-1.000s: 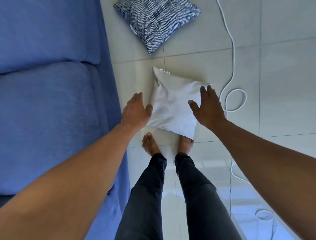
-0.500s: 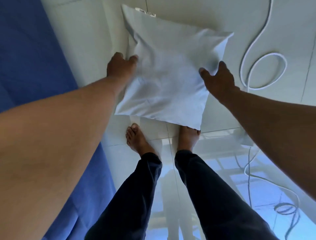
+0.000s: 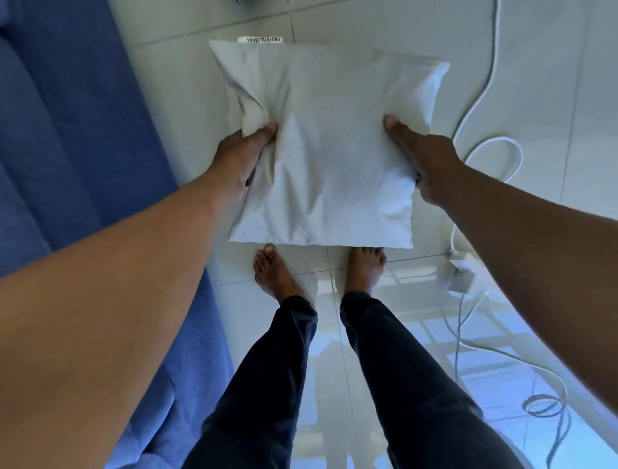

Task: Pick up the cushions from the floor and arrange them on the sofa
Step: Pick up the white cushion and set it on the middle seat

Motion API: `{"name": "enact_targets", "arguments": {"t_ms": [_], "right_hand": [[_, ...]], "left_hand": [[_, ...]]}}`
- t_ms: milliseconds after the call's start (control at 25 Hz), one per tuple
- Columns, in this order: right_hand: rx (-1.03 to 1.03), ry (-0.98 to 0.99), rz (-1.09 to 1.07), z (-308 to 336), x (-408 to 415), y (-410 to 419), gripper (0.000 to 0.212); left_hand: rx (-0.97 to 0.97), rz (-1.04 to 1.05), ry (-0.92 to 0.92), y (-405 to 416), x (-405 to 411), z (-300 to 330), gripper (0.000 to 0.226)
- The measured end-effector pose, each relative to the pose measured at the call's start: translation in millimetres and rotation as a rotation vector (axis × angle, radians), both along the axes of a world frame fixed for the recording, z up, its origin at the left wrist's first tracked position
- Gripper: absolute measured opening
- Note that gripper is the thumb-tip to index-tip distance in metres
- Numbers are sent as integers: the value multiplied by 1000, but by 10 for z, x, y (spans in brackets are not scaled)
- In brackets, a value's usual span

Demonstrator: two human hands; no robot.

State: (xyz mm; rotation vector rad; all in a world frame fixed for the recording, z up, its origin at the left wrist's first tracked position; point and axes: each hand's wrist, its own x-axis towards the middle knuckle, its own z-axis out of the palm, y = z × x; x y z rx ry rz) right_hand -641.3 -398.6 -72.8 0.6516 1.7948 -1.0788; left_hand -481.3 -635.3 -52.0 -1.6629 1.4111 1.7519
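A plain white cushion (image 3: pixel 329 144) with a small label at its far edge is held above the tiled floor, in front of my bare feet. My left hand (image 3: pixel 239 160) grips its left side, thumb pressed into the fabric. My right hand (image 3: pixel 424 160) grips its right side the same way. The blue sofa (image 3: pixel 77 140) runs along the left edge of the view. A sliver of the patterned dark cushion (image 3: pixel 245 1) shows at the top edge.
A white cable (image 3: pixel 481 87) loops across the pale tiled floor (image 3: pixel 551 83) on the right and runs to a white adapter (image 3: pixel 463 276) near my right foot. A further coil of cable (image 3: pixel 543 406) lies at lower right.
Both hands went from open beside the white cushion to gripping its sides. The cushion now sits squarer and closer in view, and the patterned cushion has slipped nearly out of frame.
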Motion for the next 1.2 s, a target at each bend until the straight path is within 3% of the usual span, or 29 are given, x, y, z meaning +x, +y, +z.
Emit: {"name": "enact_targets", "arguments": {"t_ms": [240,440,680,880,1200], "right_hand": [[-158,99,18,1656,-177,-349,56],[-315,167,70,3092,-185,-689,61],[-430,196,184,4398,62,-1103,57],[-500,182,329,5055,455,-1724,41],[-529,193,576,5454,1216,-3167,56]], "left_hand": [[-95,127,80,-174,60,1638,25],[-182,298,190,-270,229,3204,51],[-296,462,308,-391,686,4651,32],[-394,616,352,-620,1344,5177,35],[-452,890,375,-1300,2366,5379,36]]}}
